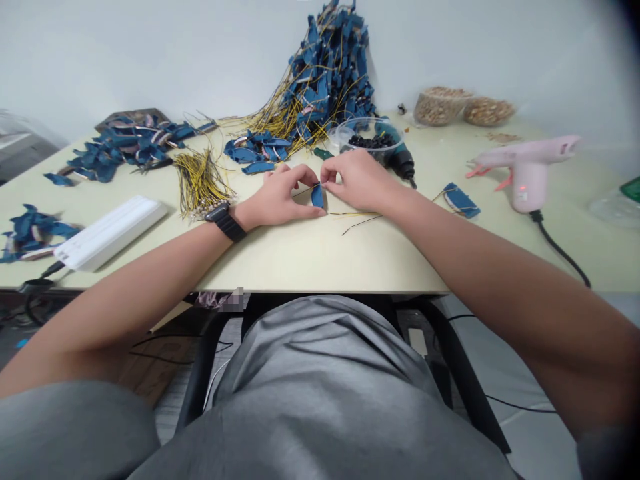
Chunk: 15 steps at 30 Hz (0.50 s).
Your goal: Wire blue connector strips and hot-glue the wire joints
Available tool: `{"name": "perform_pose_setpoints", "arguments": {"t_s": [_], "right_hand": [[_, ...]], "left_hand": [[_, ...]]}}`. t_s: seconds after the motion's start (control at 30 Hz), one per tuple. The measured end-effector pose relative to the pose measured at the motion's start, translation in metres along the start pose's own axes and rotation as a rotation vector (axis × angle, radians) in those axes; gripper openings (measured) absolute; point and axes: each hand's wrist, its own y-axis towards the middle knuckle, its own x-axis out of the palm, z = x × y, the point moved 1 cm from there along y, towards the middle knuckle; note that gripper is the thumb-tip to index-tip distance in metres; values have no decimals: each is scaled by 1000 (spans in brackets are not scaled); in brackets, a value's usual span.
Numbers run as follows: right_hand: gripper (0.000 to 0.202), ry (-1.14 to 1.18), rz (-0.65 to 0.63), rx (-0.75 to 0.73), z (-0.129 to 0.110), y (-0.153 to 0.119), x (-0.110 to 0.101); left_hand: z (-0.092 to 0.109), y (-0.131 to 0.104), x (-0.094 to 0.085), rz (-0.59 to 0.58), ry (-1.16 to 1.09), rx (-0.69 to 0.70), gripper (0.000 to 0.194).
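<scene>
A small blue piece (pixel 317 195) stands between my two hands near the middle of the table. My left hand (pixel 283 197), with a dark watch on its wrist, curls its thumb and fingers around the left side of this piece. My right hand (pixel 355 179) pinches at the top right of the piece, where a thin dark wire shows. Yellow and black wires (pixel 353 214) stretch out on the table below my right hand. Just left of my left hand lies a bundle of yellow and black wires (pixel 197 180).
Behind my hands are a tall heap of blue pieces (pixel 325 73) and a clear tub of black parts (pixel 373 141). A pink glue gun (pixel 530 173) stands right, near a blue piece (pixel 461 200). A white power strip (pixel 111 233) lies left on the table (pixel 320 267).
</scene>
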Motion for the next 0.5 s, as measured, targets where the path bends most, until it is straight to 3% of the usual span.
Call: {"name": "perform_pose_setpoints", "arguments": {"t_s": [0.5], "right_hand": [[18, -121, -4, -5, -6, -2, 0]], "left_hand": [[2, -1, -1, -1, 24, 9, 80]]}}
